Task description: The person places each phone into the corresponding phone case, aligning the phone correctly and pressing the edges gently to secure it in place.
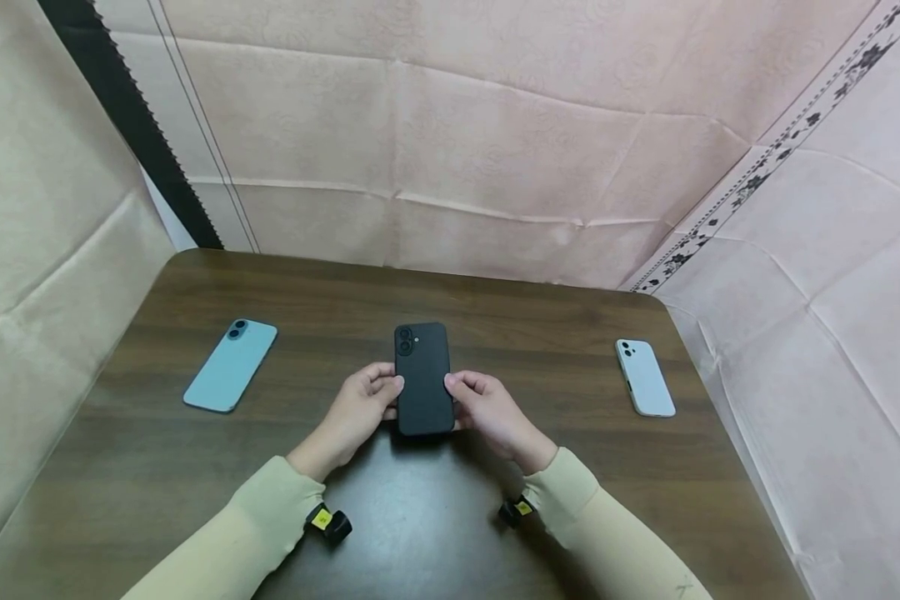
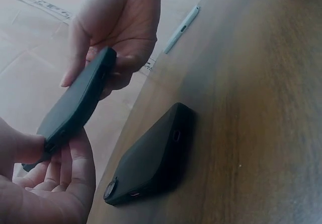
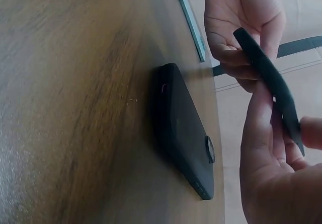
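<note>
Both hands hold a thin black phone case point(image 1: 425, 383) by its sides, thumbs on the upper face. My left hand point(image 1: 363, 400) pinches the left edge; my right hand point(image 1: 491, 412) pinches the right one. A camera area shows at its upper left in the head view. The case point(image 2: 75, 100) is raised and tilted, seen nearly edge-on in the wrist views. Below it a thick black phone point(image 3: 188, 133) lies on the wooden table, with a round camera ring and pinkish openings along its edges. In the head view that phone is hidden under the case.
A light blue phone point(image 1: 231, 365) lies back up at the table's left. At the right lies a smaller, pale phone point(image 1: 646, 377), also back up. The brown wooden table point(image 1: 540, 325) ends against hanging pale cloths point(image 1: 495, 133) at the back and sides.
</note>
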The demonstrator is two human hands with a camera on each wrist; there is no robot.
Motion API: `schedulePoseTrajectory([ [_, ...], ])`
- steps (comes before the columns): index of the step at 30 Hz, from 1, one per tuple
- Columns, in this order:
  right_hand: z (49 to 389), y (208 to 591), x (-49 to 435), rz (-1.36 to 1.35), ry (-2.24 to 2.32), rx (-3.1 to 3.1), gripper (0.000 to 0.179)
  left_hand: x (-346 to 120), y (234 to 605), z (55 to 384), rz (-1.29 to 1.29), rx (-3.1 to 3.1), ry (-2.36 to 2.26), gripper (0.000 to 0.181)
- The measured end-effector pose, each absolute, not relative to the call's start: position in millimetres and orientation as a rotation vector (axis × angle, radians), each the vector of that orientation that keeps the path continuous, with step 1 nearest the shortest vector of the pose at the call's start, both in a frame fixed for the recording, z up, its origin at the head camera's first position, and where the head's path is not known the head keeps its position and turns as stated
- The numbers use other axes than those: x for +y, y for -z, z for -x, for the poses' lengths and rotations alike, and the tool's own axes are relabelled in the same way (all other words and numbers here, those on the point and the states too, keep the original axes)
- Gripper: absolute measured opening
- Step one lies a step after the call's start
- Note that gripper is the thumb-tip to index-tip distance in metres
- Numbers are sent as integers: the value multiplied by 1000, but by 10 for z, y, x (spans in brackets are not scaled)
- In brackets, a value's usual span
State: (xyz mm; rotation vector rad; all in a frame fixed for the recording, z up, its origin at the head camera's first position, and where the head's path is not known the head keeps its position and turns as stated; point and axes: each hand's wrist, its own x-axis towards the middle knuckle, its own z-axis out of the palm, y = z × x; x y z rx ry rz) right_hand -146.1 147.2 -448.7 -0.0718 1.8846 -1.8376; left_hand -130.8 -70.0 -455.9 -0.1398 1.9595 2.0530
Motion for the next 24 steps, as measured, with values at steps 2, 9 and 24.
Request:
schedulePoseTrajectory([
  [2, 1458, 4488, 1472, 64, 1846, 1892, 35, -690, 4550, 1302, 140, 1961, -2066, 30],
  [9, 1462, 4482, 1450, 5, 1925, 1890, 34, -666, 4548, 1275, 109, 1995, -2034, 31],
  [24, 1483, 4471, 1432, -21, 2000, 1873, 37, -615, 4571, 1221, 55, 2024, -1963, 37],
])
